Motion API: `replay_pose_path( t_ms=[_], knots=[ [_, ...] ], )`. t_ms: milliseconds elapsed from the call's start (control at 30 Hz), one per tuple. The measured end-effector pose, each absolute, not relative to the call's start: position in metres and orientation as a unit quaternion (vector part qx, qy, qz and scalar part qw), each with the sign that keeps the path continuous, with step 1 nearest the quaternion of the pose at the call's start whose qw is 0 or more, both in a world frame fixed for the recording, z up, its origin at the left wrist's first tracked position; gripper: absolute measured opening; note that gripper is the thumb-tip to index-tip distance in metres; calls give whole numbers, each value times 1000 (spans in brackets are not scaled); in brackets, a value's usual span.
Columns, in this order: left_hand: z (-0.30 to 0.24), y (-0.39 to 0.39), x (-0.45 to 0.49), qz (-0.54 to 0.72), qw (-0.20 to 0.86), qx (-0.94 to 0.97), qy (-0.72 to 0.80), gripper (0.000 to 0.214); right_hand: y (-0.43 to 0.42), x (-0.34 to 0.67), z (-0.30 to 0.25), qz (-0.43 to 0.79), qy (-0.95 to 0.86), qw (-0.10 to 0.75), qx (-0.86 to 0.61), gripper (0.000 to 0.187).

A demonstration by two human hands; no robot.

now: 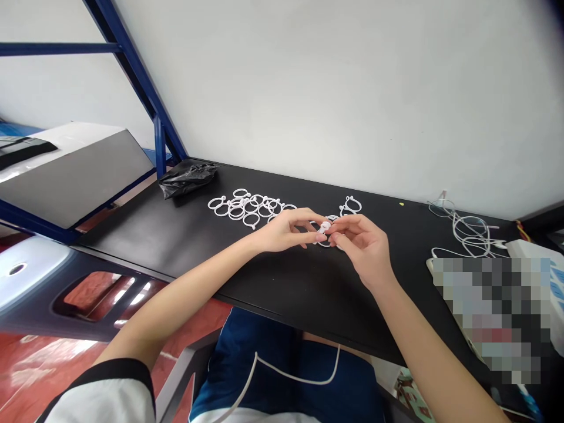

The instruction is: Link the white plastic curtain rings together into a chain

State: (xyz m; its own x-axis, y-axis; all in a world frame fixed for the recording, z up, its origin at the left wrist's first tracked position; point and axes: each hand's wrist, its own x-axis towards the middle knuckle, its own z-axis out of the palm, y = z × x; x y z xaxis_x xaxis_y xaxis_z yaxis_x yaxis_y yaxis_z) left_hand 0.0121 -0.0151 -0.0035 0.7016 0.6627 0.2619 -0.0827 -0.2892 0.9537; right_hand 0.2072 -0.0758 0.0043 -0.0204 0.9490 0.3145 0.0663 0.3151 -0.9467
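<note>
Both of my hands meet over the middle of a black table (185,247). My left hand (286,230) and my right hand (359,242) pinch the same small white plastic ring (325,228) between their fingertips, just above the tabletop. A heap of several white rings (249,207) lies to the left of my hands. Behind my right hand rest a few more white rings (350,205), set apart from the heap.
A crumpled black plastic bag (187,178) sits at the table's far left. White cables (469,232) lie at the far right beside a blurred-out object (493,317). A blue metal frame (132,70) and a grey panel (74,176) stand to the left. A white wall backs the table.
</note>
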Motion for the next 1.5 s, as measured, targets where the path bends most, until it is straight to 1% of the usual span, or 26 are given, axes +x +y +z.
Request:
replay_pose_path(
  t_ms=[100, 200, 333, 467, 533, 633, 800, 900, 1033, 1100, 1267, 1367, 1500],
  knots=[
    [4, -20, 11, 349, 505, 767, 186, 34, -83, 204, 7, 341, -642, 558, -399, 15],
    [12, -28, 11, 393, 411, 801, 189, 25, -92, 200, 9, 280, -682, 556, -383, 22],
    [18, -36, 12, 452, 282, 829, 169, 21, -99, 195, 11, 259, -685, 573, -367, 25],
    [17, -38, 13, 502, 167, 837, 142, 32, -101, 193, 13, 218, -675, 606, -360, 25],
    [17, -38, 14, 520, 139, 832, 135, 39, -101, 194, 13, 190, -683, 610, -353, 28],
    [17, -38, 14, 548, 111, 819, 128, 43, -102, 196, 12, 150, -705, 603, -341, 35],
    [17, -39, 16, 575, 84, 804, 124, 47, -103, 197, 10, 88, -712, 604, -347, 42],
    [16, -38, 18, 588, 91, 796, 106, 47, -103, 197, 9, 61, -714, 607, -345, 43],
    [16, -38, 18, 585, 90, 800, 103, 42, -104, 197, 8, 33, -714, 604, -353, 41],
    [15, -38, 17, 575, 100, 805, 105, 45, -105, 197, 8, 24, -711, 606, -357, 40],
    [8, -36, 15, 501, 177, 840, 105, 66, -106, 198, 8, 57, -711, 605, -355, 39],
    [3, -35, 15, 474, 208, 849, 104, 63, -105, 198, 8, 73, -703, 614, -351, 35],
    [2, -37, 16, 480, 219, 841, 123, 57, -104, 198, 8, 77, -698, 622, -347, 32]
  ],
)
